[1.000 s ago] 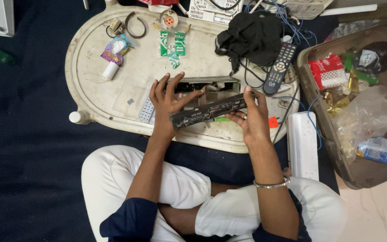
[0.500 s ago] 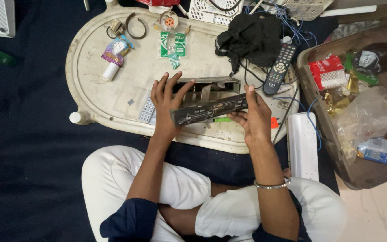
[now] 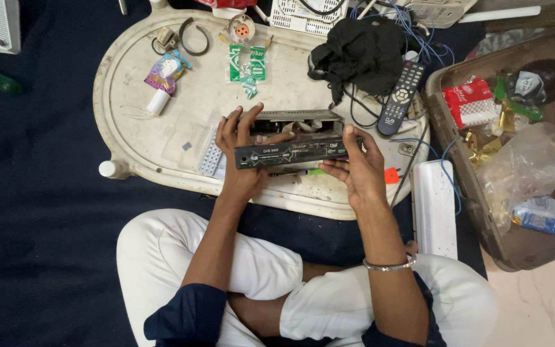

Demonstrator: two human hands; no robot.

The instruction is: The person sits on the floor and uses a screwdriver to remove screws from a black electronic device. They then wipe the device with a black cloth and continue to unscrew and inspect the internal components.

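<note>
Over the cream oval tray table (image 3: 162, 138), both hands — left hand (image 3: 240, 154), right hand (image 3: 356, 168) — grip the black set-top box (image 3: 290, 151) by its ends; green packets (image 3: 245, 64) lie beyond, red pouch (image 3: 470, 103) in the brown bin (image 3: 464, 173) — dark blue floor (image 3: 33, 193).

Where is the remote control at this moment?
In the head view the remote lies on the white tray, toward its right end, just beside the black cloth and up-right of the right hand.
</note>
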